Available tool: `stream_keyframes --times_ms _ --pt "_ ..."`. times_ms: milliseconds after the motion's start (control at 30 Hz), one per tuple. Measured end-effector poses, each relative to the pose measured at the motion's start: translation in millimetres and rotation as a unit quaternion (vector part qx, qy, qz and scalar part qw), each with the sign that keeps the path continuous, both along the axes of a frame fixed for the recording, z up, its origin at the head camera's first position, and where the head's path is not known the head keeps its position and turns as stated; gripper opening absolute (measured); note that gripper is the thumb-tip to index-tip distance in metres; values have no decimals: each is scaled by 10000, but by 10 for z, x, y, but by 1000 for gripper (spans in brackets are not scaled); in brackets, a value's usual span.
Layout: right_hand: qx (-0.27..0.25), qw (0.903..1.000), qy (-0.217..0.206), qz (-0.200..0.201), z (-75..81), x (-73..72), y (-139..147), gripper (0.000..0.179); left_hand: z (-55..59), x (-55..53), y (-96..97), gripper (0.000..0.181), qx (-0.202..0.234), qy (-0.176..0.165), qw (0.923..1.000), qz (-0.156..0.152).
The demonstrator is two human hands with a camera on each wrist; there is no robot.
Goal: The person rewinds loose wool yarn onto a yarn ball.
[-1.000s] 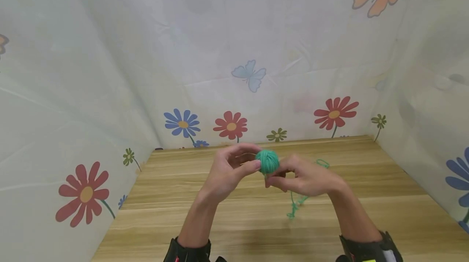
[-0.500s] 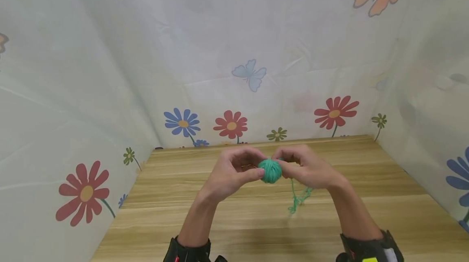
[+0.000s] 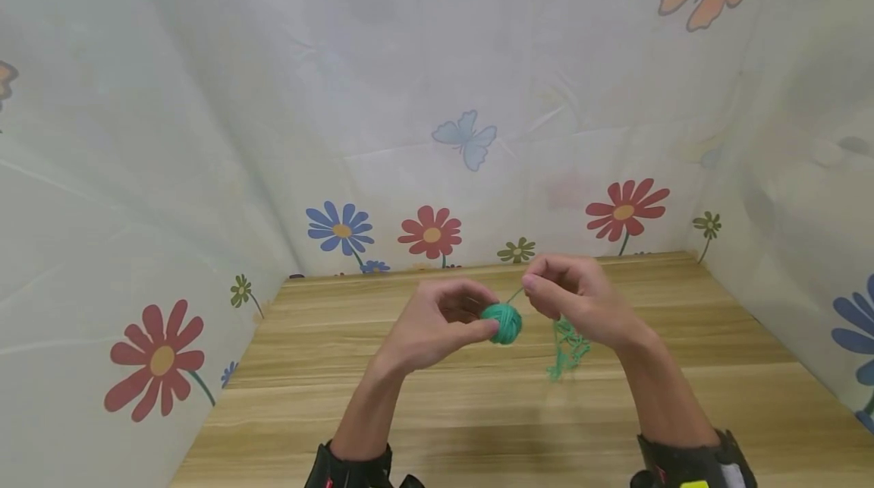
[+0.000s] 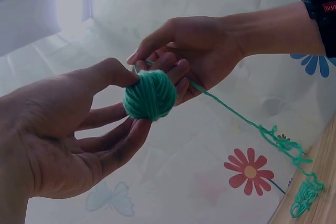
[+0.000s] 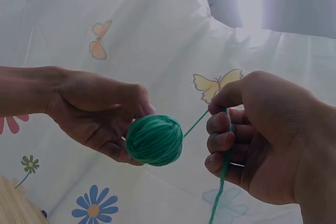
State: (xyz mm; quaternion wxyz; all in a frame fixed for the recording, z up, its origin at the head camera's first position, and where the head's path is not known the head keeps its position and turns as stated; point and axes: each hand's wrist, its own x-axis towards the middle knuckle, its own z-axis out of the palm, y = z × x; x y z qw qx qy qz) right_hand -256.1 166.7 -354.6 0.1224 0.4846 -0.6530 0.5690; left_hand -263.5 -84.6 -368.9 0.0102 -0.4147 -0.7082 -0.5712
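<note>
A small ball of green yarn (image 3: 504, 322) is held above the table between the thumb and fingers of my left hand (image 3: 437, 329). Just right of it and a little higher, my right hand (image 3: 580, 298) pinches the strand with thumb and forefinger. In the right wrist view a short taut length runs from the yarn ball (image 5: 155, 140) to those fingertips. From there the yarn strand (image 5: 223, 174) passes across the curled fingers and hangs downward. In the left wrist view the loose tail ends in a tangled clump of yarn (image 4: 307, 198) by the wooden surface.
Beneath both hands is a wood-grain table (image 3: 307, 397). A pale curtain (image 3: 382, 93) printed with flowers and butterflies encloses it at the back and both sides. Dark bands circle both wrists, such as the right wristband (image 3: 693, 458).
My right hand has moved from beside and below the ball, over it, to up and right, drawing out a short strand. My left hand still holds the ball, slightly lower. The loose yarn shifted.
</note>
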Motion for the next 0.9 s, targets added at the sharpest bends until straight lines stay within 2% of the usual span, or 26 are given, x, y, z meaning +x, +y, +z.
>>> stream_keyframes --times_ms 133,233,400,600,767,900 --pt "-382 9990 188 139 11 2 2 25 -10 -3 5 25 -114 -50 9993 339" --pt "-412 9986 226 224 21 3 5 26 -11 -5 9 25 -114 -72 9985 530" --pt "53 9996 217 185 18 17 7 30 -14 -11 15 26 -25 -8 9968 804" --pt "682 9965 472 70 5 7 -32 33 -23 -17 18 30 222 34 9939 1080" --pt "1122 9908 751 3 -6 6 -77 32 -16 -20 33 30 492 118 9920 1154" --pt "1233 9868 1043 111 59 69 -131 31 -7 -28 45 29 721 137 9905 1166"
